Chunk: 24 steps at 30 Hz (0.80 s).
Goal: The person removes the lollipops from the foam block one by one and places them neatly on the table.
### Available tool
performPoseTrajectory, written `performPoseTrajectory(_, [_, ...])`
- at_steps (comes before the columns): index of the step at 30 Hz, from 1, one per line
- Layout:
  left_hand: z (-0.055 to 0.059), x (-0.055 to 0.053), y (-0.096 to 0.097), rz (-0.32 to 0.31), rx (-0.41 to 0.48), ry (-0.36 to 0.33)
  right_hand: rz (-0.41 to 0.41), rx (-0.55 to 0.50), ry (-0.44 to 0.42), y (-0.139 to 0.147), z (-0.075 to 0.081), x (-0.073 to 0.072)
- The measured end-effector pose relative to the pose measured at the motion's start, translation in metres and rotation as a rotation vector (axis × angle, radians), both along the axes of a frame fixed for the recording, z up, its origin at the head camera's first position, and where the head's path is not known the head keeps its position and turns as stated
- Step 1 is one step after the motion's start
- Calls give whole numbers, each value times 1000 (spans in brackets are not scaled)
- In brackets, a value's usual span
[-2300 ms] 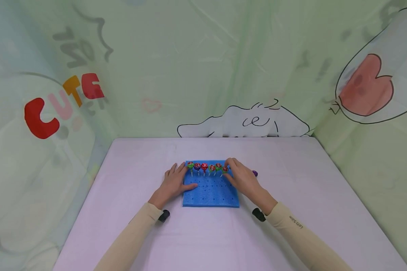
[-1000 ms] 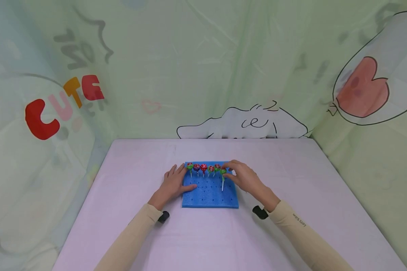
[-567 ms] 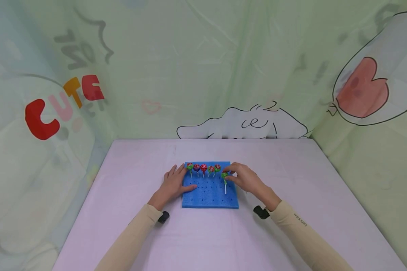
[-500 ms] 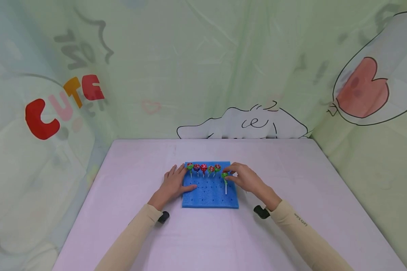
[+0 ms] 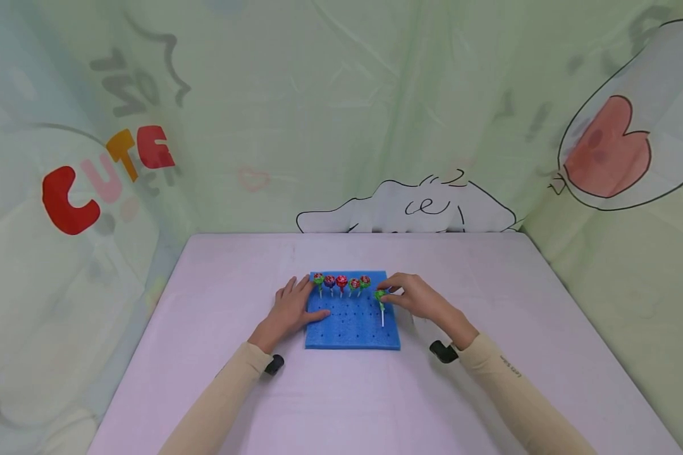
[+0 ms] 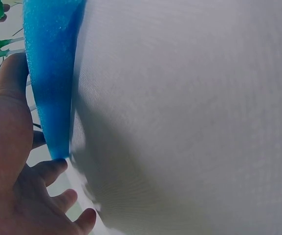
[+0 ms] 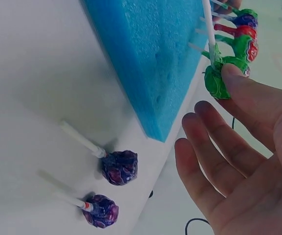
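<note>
A blue foam board (image 5: 350, 325) with rows of small holes lies on the table. Along its far row stand several wrapped lollipops, among them a red one (image 5: 342, 282) and a purple one (image 5: 330, 282). My left hand (image 5: 287, 314) rests at the board's left edge, fingers spread and thumb over the top. Between thumb and fingertips, my right hand (image 5: 418, 298) pinches a green lollipop (image 5: 380, 295) by its wrapped head. Its white stick points down over the board's right side; the right wrist view shows the stick (image 7: 209, 24) whole.
Two purple lollipops, a nearer one (image 7: 99, 210) and one beside the board (image 7: 120, 167), lie on the table in the right wrist view. The table (image 5: 341, 404) has a pale cloth. Printed fabric walls (image 5: 341, 114) enclose its back and sides.
My right hand has drawn the green lollipop out of the right end of the far row, then carried it slightly right and nearer. The left hand has stayed in place.
</note>
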<state>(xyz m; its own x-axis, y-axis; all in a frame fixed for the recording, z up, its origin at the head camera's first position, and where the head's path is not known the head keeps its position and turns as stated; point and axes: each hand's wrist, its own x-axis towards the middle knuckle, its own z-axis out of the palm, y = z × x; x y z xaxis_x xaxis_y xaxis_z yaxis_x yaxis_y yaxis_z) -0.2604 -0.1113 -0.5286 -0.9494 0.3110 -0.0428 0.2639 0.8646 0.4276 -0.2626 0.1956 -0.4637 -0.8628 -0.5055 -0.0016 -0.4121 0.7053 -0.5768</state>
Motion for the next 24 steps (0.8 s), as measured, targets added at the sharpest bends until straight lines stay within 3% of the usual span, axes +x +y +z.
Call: performPoseTrajectory(24, [-1, 0, -1, -7, 3, 9, -12, 42, -12, 30, 2, -2])
